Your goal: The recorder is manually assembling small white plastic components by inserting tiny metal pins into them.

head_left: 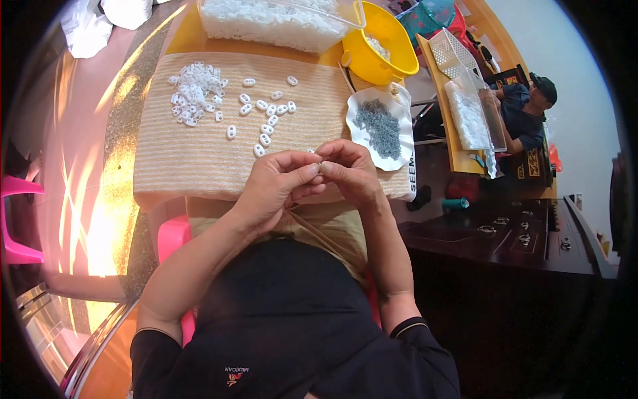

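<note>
Close together over the towel's near edge, my left hand and my right hand both pinch with thumb and fingers. A small thing sits between the fingertips, too hidden to name. Just beyond them lie several loose white oval plastic pieces with two holes, in an uneven line and scattered. Further left is a heap of small white plastic pieces. To the right of my hands, a white wavy-edged dish holds a mound of small grey parts, too small to tell apart.
A striped beige towel covers the table. At its far side stand a clear bin full of white pieces and a yellow basin. Another person works at a yellow table on the right. Dark wooden furniture stands at lower right.
</note>
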`<state>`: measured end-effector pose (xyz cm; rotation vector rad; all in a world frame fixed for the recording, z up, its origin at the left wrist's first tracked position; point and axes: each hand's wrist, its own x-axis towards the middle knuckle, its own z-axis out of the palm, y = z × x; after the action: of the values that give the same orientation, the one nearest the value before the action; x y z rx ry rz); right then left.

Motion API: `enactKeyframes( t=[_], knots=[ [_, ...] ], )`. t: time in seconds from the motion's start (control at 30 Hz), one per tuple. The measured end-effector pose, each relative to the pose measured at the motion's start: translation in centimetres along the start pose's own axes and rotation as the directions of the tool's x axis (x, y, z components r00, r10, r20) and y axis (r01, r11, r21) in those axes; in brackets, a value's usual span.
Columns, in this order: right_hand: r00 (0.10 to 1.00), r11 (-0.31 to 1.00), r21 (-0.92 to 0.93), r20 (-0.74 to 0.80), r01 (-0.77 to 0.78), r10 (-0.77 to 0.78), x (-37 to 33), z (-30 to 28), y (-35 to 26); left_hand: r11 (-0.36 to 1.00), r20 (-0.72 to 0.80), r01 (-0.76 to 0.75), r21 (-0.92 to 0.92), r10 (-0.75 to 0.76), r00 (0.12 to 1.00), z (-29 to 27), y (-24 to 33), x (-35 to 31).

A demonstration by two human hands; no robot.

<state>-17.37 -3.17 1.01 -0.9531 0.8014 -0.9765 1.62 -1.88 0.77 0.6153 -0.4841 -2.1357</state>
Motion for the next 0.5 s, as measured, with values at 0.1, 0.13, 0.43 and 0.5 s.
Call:
enactKeyframes(
  t=[0.1, 0.13, 0.43, 0.5],
  knots=[
    [0.994, 0.959, -0.28, -0.089, 0.04, -0.067, 0.0, 0.3, -1.1, 1.0, -0.017, -0.003, 0.024, 0.003, 1.0, 0.0, 0.0, 0.0],
    [0.979, 0.871, -0.488, -0.139, 0.063, -0.149, -0.1, 0.2, -1.4, 0.999, -0.029, -0.003, 0.034, 0.004, 1.0, 0.0, 0.0, -0.1],
    [0.863, 0.028, -0.998, 0.039, 0.062, -0.504, -0.3, -3.8, -6.1, 0.997, -0.064, -0.004, 0.081, 0.009, 0.998, -0.2, -0.4, 0.2],
    [0.899, -0.128, -0.992, 0.076, 0.022, -0.431, -0.2, -4.1, -6.8, 0.996, -0.065, -0.003, 0.085, 0.009, 0.998, -0.2, -0.5, 0.2]
  ],
)
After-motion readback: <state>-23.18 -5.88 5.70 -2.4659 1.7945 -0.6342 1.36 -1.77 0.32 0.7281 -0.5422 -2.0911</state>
